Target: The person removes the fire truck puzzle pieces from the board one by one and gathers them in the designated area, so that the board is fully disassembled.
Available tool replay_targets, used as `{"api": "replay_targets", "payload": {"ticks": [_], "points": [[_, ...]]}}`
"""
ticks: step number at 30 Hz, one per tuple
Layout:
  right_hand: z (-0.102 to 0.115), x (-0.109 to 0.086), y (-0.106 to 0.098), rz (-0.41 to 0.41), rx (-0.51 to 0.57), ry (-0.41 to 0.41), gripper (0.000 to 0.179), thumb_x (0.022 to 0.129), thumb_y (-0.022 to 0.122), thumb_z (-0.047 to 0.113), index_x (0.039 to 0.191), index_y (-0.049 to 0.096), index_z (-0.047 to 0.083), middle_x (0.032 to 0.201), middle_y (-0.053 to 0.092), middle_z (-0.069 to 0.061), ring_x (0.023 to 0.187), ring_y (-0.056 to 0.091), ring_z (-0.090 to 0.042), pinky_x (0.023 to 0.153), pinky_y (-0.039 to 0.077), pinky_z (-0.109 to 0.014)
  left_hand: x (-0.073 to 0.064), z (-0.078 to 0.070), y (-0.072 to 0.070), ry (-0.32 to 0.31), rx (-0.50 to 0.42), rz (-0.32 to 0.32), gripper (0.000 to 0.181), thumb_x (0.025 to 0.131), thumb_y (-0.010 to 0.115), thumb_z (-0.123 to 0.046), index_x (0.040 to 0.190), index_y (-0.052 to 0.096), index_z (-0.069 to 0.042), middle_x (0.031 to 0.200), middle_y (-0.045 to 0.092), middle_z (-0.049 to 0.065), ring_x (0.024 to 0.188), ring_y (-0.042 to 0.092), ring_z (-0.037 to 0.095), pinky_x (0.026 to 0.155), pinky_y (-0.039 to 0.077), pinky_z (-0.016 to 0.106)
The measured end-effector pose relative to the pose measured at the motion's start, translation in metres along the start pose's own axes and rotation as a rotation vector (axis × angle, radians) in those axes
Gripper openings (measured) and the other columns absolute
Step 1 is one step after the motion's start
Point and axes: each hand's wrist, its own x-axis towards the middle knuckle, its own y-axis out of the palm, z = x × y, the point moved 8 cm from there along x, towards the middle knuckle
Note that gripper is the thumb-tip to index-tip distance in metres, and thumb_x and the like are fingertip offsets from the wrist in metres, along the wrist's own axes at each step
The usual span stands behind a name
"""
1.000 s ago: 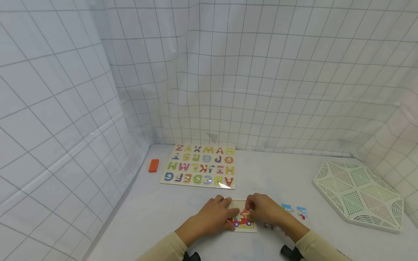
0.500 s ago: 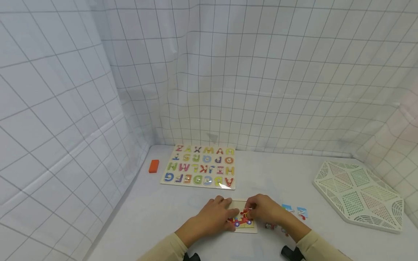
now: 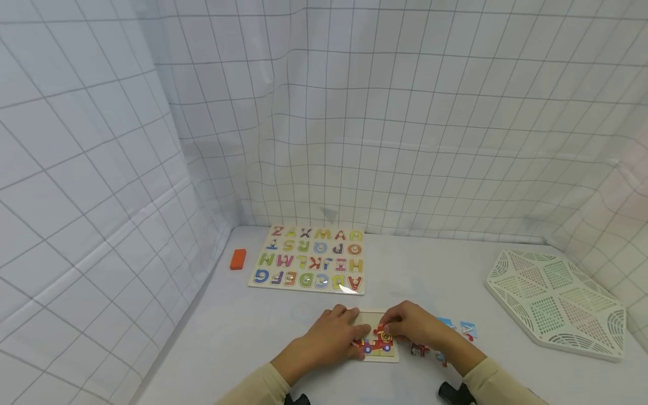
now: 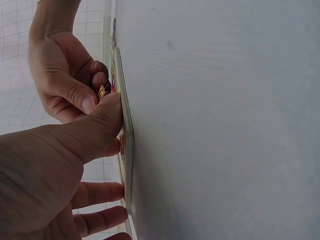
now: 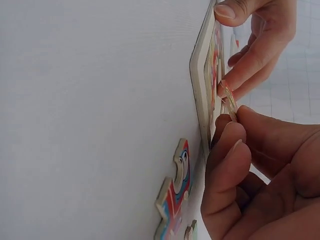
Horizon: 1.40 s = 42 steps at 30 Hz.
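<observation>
A small wooden jigsaw board (image 3: 368,318) with a red vehicle picture lies on the white table. My left hand (image 3: 331,337) rests on its left side, fingers spread and thumb at the near edge, hiding part of the picture. Between thumb and fingertips, my right hand (image 3: 412,326) pinches a puzzle piece (image 5: 230,102) over the board's right side. That piece stands tilted up from the board in the right wrist view. Loose pieces lie right of the board: one red and blue (image 5: 172,197), a blue one (image 3: 468,328) and a dark red one (image 3: 419,350).
Behind the jigsaw board lies a wooden alphabet board (image 3: 307,270) filled with coloured letters. An orange block (image 3: 238,259) sits to its left. At the right is a white latticed panel (image 3: 557,306). A grid-patterned curtain (image 3: 385,124) encloses the table.
In my right hand the pinched piece has turned and shifted slightly over the board's right side, so its yellow round part shows more. My left hand has stayed in place.
</observation>
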Motion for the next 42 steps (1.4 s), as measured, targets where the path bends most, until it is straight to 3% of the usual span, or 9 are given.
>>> {"api": "replay_targets", "payload": {"ticks": [4,9,15,23,29,36,42], "points": [[0.000,-0.005,-0.009,-0.020,0.044,-0.015,0.012,0.095,0.069,0.013,0.104,0.074,0.005,0.077,0.062,-0.002,0.063,0.052,-0.014,0.052,0.044,-0.025,0.000,0.000,0.000,0.001,-0.005,-0.002,0.053,0.091,0.067,-0.058,0.139,0.062,-0.037,0.145,0.055,0.005,0.127,0.052,0.027,0.100,0.050,0.047],[-0.012,-0.030,-0.045,-0.114,0.132,-0.015,0.025,0.095,0.073,0.021,0.102,0.067,-0.002,0.077,0.063,-0.005,0.067,0.055,-0.016,0.059,0.051,-0.027,0.000,-0.001,0.000,-0.005,-0.025,0.009,0.054,0.091,0.068,-0.056,0.141,0.061,-0.036,0.147,0.054,0.005,0.128,0.051,0.027,0.101,0.048,0.047],[-0.055,-0.074,-0.084,-0.170,0.180,0.074,0.031,0.096,0.072,0.025,0.106,0.067,-0.004,0.078,0.063,-0.005,0.072,0.058,-0.016,0.064,0.055,-0.028,-0.002,0.000,-0.001,-0.014,-0.017,0.010,0.053,0.091,0.069,-0.056,0.140,0.061,-0.037,0.146,0.053,0.003,0.128,0.050,0.026,0.102,0.048,0.046],[-0.098,-0.118,-0.101,-0.163,0.116,0.150,0.028,0.097,0.070,0.023,0.107,0.072,-0.003,0.078,0.064,-0.003,0.070,0.058,-0.011,0.060,0.052,-0.024,-0.002,0.001,0.000,-0.026,-0.034,0.016,0.054,0.091,0.068,-0.056,0.141,0.061,-0.037,0.148,0.052,0.004,0.130,0.049,0.026,0.104,0.047,0.048],[-0.111,-0.126,-0.100,-0.200,-0.006,0.230,0.023,0.094,0.073,0.024,0.101,0.074,0.002,0.074,0.063,-0.002,0.068,0.058,-0.014,0.058,0.051,-0.025,-0.001,0.000,0.001,-0.028,-0.038,0.024,0.054,0.091,0.068,-0.057,0.141,0.060,-0.038,0.149,0.052,0.004,0.131,0.049,0.026,0.104,0.047,0.047],[-0.104,-0.120,-0.100,-0.266,-0.201,0.243,0.012,0.090,0.076,0.019,0.093,0.073,0.008,0.077,0.061,0.000,0.068,0.055,-0.015,0.056,0.047,-0.024,-0.001,0.001,0.001,-0.023,-0.030,0.016,0.054,0.092,0.068,-0.056,0.142,0.060,-0.036,0.149,0.052,0.005,0.131,0.049,0.027,0.103,0.047,0.048],[-0.104,-0.118,-0.100,-0.310,-0.228,0.311,0.011,0.085,0.079,0.016,0.088,0.071,0.009,0.077,0.060,0.000,0.071,0.055,-0.017,0.057,0.048,-0.025,-0.002,0.001,-0.001,-0.021,-0.023,0.014,0.053,0.092,0.067,-0.056,0.141,0.060,-0.037,0.149,0.052,0.004,0.131,0.049,0.026,0.103,0.047,0.047]]}}
